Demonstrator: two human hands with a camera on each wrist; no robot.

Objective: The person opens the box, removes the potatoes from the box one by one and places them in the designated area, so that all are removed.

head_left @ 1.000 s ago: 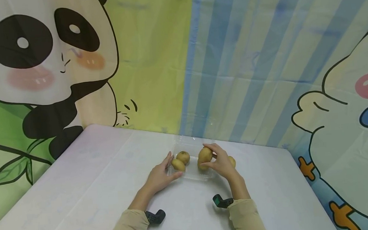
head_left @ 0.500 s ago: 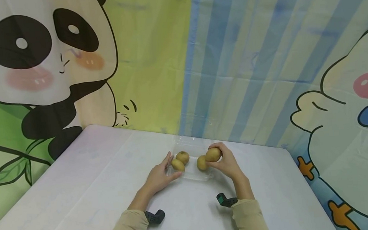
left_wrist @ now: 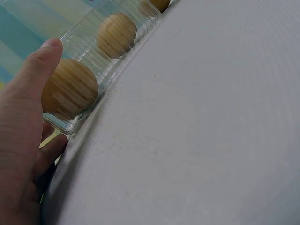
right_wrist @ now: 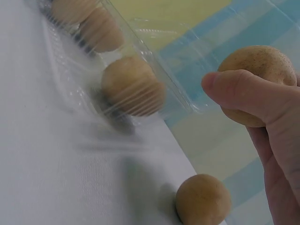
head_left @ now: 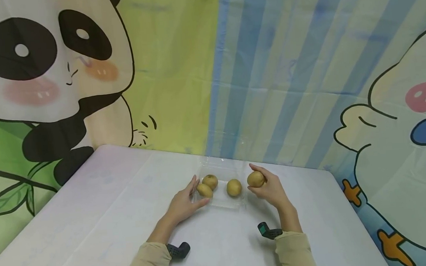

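A clear plastic box (head_left: 223, 204) stands on the table with its lid raised at the back. Two potatoes (head_left: 210, 182) lie together at its left end, and another potato (head_left: 234, 188) lies towards its right end. My left hand (head_left: 182, 205) grips the left end of the box, its thumb along the near wall. Just beyond the box's right side, my right hand (head_left: 272, 188) holds a potato (right_wrist: 258, 84) in the air between thumb and fingers. One more potato (right_wrist: 204, 200) sits outside the box in the right wrist view; the right hand hides it in the head view.
The white-covered table (head_left: 111, 222) ends at the back against a hanging printed cloth (head_left: 269, 83) with a panda and blue stripes. Dark wrist cameras (head_left: 179, 250) are strapped at both sleeves.
My right hand has carried its potato to the right, from over the potato at the box's right end to outside the box. The left hand keeps its place on the box.
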